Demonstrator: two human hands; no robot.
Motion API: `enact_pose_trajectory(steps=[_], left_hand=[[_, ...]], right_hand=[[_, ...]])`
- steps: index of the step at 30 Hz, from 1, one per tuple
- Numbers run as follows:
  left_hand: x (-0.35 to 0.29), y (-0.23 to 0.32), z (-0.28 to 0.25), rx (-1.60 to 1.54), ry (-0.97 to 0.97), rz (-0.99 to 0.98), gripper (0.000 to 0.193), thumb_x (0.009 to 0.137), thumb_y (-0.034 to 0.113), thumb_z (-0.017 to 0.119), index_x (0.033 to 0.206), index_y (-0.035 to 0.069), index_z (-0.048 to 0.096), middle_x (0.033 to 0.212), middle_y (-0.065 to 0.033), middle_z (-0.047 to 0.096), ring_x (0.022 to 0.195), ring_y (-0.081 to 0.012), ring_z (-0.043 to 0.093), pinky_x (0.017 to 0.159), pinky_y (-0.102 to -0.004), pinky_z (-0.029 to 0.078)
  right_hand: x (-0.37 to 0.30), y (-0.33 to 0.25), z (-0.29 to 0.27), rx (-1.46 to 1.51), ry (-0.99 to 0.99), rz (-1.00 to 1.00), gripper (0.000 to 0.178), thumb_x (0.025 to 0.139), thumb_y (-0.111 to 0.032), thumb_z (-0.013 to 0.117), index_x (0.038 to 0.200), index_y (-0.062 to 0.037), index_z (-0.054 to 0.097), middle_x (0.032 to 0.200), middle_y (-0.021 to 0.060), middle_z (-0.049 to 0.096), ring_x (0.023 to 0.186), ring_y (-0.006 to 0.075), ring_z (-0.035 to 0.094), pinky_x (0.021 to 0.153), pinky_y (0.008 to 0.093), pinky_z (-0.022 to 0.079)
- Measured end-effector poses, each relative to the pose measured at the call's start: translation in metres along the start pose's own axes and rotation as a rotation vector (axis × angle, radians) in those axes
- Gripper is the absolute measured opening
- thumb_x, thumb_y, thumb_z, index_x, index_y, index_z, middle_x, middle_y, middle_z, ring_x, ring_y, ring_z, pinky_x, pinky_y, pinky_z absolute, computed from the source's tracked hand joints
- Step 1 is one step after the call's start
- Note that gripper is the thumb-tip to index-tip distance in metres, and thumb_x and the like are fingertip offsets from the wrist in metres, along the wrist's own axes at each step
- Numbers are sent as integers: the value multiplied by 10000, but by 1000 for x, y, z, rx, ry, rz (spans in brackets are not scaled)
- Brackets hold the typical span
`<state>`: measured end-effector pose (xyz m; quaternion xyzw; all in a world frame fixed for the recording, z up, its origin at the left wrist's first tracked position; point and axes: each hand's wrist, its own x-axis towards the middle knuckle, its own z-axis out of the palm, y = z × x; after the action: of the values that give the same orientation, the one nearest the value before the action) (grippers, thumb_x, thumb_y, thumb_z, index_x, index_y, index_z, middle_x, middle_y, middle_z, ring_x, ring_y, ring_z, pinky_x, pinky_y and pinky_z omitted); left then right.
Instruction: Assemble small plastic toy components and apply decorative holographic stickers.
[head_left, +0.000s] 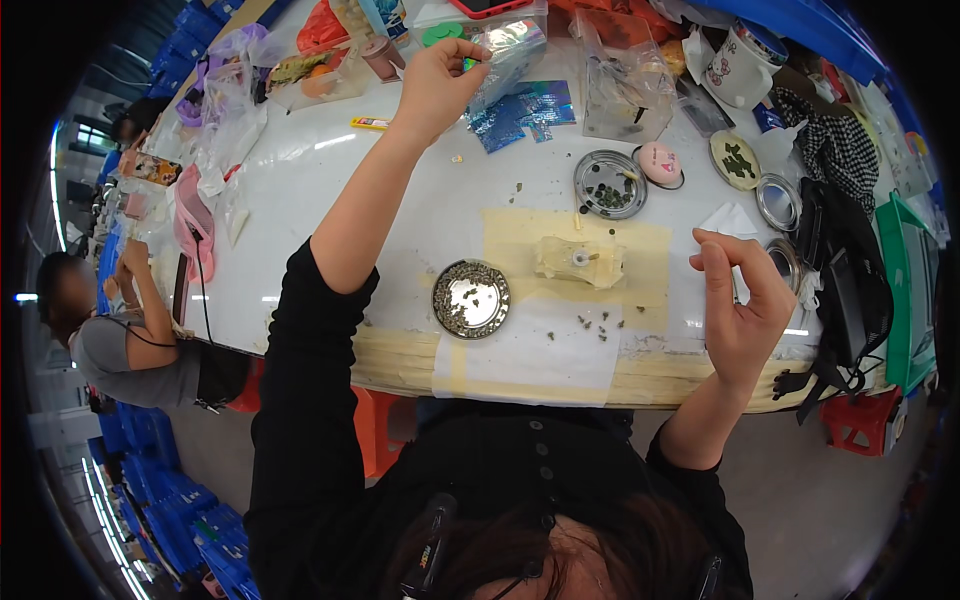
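At the far side of the table my left hand [438, 88] is closed, thumb and fingers pinched at the edge of a shiny iridescent plastic bag [512, 58]. Blue patterned sheets [525, 112] lie just below that bag. My right hand [742, 305] is raised near the right front of the table, its fingers curled; whatever they may hold cannot be made out. Between my arms stands a small block wrapped in cream tape [580, 262] with a pale peg on top. A round metal dish [471, 299] of small greyish pieces sits left of it, and loose dark bits [600, 327] lie in front.
Beyond the block are a metal dish with dark pieces [611, 185] and a pink round object [659, 163]. A clear plastic box [626, 95], a white mug [742, 66] and a black bag [846, 270] crowd the right. Another person [135, 345] sits at the left.
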<state>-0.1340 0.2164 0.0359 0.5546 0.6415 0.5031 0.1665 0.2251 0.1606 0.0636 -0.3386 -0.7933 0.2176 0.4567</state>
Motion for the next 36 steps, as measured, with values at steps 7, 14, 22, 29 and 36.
enact_pose_trajectory(steps=[7, 14, 22, 29, 36], left_hand=[[-1, -1, -1, -17, 6, 28, 191, 849, 78, 676, 1027, 11, 658, 823, -18, 662, 723, -53, 568, 632, -210, 445], [-6, 25, -7, -265, 76, 57, 188, 868, 74, 678, 1044, 10, 652, 871, -9, 671, 764, -45, 591, 656, -189, 458], [-42, 67, -20, -701, 8, -103, 218, 896, 76, 668, 1103, 29, 618, 966, -35, 689, 869, -91, 653, 754, -242, 535], [-69, 89, -24, -871, -130, -154, 220, 918, 71, 636, 1130, 26, 594, 984, -50, 682, 906, -113, 657, 818, -283, 546], [-84, 97, -27, -878, -209, -175, 210, 937, 77, 608, 1143, 32, 602, 1035, -44, 662, 945, -101, 643, 836, -265, 535]], right_hand=[[1, 0, 1, -1, -8, 3, 125, 916, -64, 626, 957, 29, 699, 729, 60, 664, 675, 91, 583, 636, 216, 418], [1, 1, 2, -3, -6, 7, 121, 915, -58, 626, 957, 28, 700, 730, 59, 664, 676, 93, 590, 633, 216, 420], [1, 2, 7, 22, 51, -8, 58, 850, -35, 690, 890, -1, 714, 684, 47, 656, 606, 120, 575, 575, 243, 419], [4, 2, 13, 57, 73, -47, 57, 850, -36, 689, 889, -1, 712, 688, 52, 660, 608, 128, 574, 577, 247, 421], [6, -5, 18, 31, 42, -55, 51, 843, -25, 688, 884, -2, 708, 696, 54, 662, 618, 134, 577, 581, 255, 424]])
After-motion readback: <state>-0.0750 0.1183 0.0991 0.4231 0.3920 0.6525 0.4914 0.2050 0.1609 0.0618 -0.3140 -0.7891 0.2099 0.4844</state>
